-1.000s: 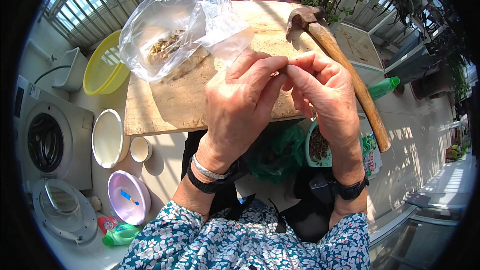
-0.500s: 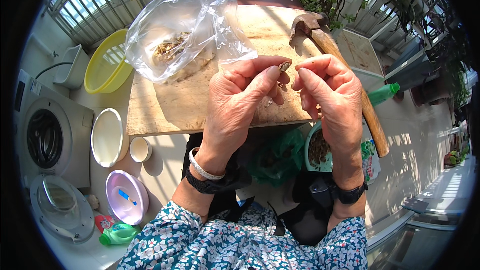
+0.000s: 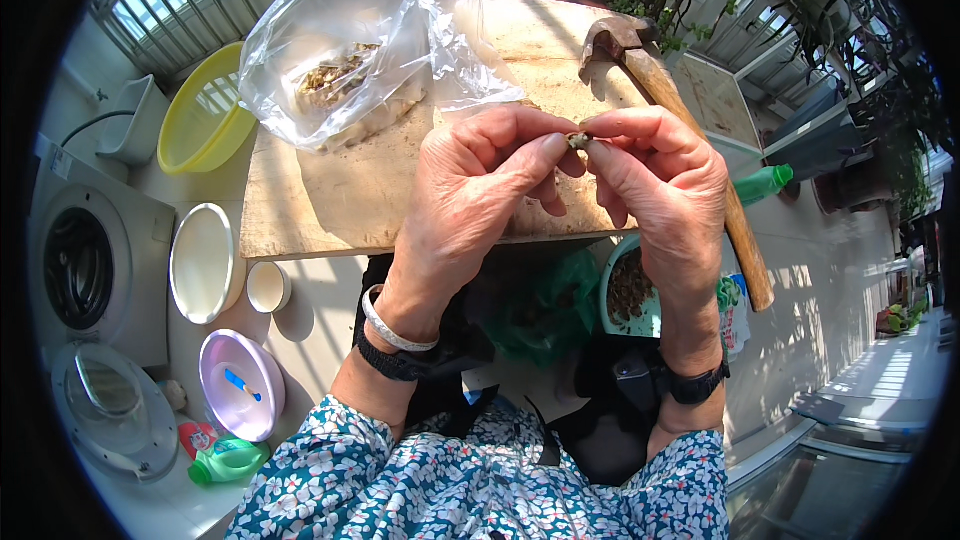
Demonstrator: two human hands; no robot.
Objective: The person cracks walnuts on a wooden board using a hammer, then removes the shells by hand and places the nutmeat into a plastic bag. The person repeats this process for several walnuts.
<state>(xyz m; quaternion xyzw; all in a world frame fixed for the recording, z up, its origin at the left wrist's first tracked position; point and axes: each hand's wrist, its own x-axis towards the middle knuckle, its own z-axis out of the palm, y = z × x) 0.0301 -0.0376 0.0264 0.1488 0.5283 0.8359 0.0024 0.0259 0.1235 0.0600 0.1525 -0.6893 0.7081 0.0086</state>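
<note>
Nut piece [image 3: 578, 140] between both hands' fingertips [image 3: 548, 147]

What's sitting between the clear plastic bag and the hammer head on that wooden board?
In the head view, only bare wooden board lies between the clear plastic bag and the hammer head; nothing rests on that stretch.

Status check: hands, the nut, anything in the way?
Left hand and right hand pinch one small nut between fingertips. Held above wooden board. Nothing blocking.
</note>
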